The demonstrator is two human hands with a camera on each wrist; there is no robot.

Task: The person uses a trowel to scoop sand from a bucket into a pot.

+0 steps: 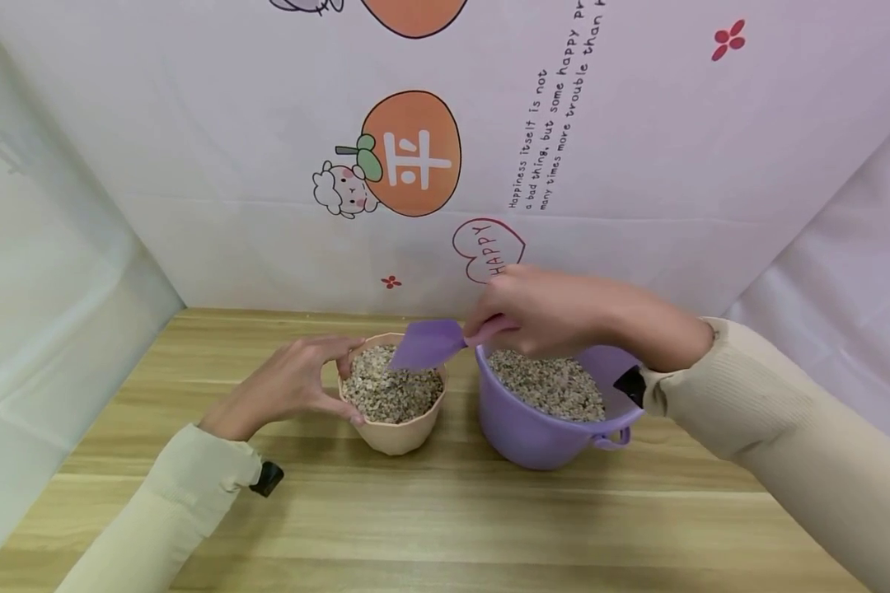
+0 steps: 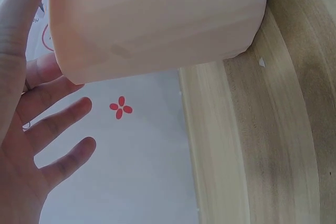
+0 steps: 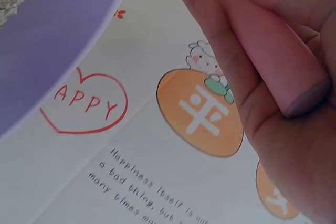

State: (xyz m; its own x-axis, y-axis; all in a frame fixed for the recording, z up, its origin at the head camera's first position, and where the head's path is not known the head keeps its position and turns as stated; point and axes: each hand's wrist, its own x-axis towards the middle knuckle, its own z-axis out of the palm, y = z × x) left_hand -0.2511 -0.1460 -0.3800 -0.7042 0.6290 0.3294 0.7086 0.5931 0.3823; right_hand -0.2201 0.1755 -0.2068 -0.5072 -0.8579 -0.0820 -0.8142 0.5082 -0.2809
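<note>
My left hand [image 1: 297, 383] holds the rim of a cream flower pot [image 1: 393, 438], thumb at the near side and fingers at the far side. In the left wrist view some fingers [image 2: 65, 119] stick out apart from the pot. Greyish gravel [image 1: 389, 399] fills the pot nearly to its rim. My right hand [image 1: 545, 309] grips the pink handle [image 3: 278, 59] of a small shovel with a purple blade [image 1: 426, 344]. The blade tilts down over the gravel in the pot; whether gravel lies on it I cannot tell.
Just right of the pot stands a purple bucket [image 1: 522, 441] with more gravel [image 1: 549, 387] inside and a small side handle [image 1: 614, 439]. Both containers stand on a wood-grain table [image 1: 415, 527]. A printed white cloth [image 1: 230, 165] hangs behind it.
</note>
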